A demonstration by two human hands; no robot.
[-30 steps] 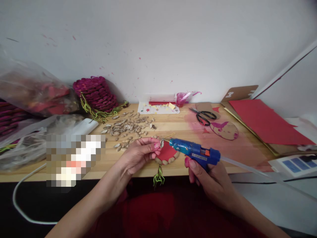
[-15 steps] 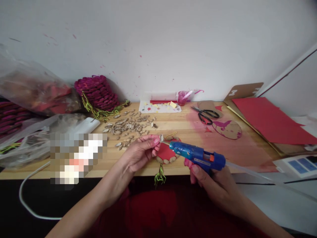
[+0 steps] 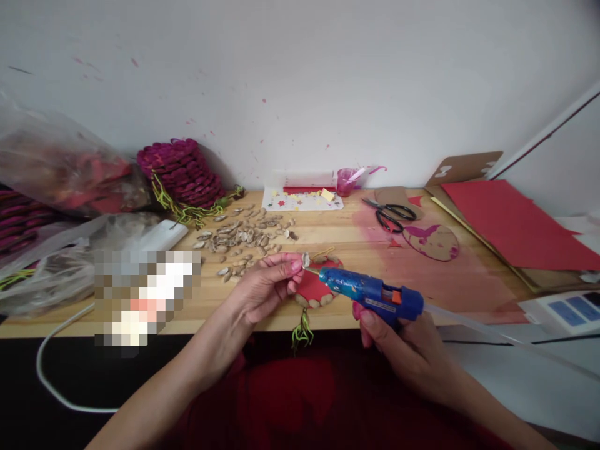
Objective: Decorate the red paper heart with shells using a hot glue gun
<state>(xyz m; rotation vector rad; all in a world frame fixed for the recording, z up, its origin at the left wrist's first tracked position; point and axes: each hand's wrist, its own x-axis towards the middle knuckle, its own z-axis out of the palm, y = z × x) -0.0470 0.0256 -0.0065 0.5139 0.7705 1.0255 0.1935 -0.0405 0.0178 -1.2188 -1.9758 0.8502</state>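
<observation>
My left hand (image 3: pixel 267 284) pinches a nutshell half (image 3: pixel 305 260) between thumb and fingertips. My right hand (image 3: pixel 398 344) is wrapped round a blue glue gun (image 3: pixel 370 292) with a clear glue stick (image 3: pixel 469 322) out of its back end. The gun's nozzle tip is at the shell, touching or very close to it. Below both lies a red disc (image 3: pixel 315 289) edged with shells, with a yellow loop (image 3: pixel 323 252) at its far side and a green thread tassel (image 3: pixel 303 331) over the table's front edge. Part of the disc is hidden by the gun and my left fingers.
Loose shells (image 3: pixel 244 237) lie left of centre. Behind stand a purple woven basket (image 3: pixel 182 175), a star-covered paper (image 3: pixel 300 201) and a pink cup (image 3: pixel 347 181). Black-handled scissors (image 3: pixel 394 214), a cardboard oval (image 3: pixel 431 242) and red sheets (image 3: pixel 510 225) are on the right; plastic bags (image 3: pixel 60 169) on the left.
The glue gun and my right hand have shifted very slightly left. My left hand keeps its pinch on the shell, almost unmoved. The whole view has moved a little.
</observation>
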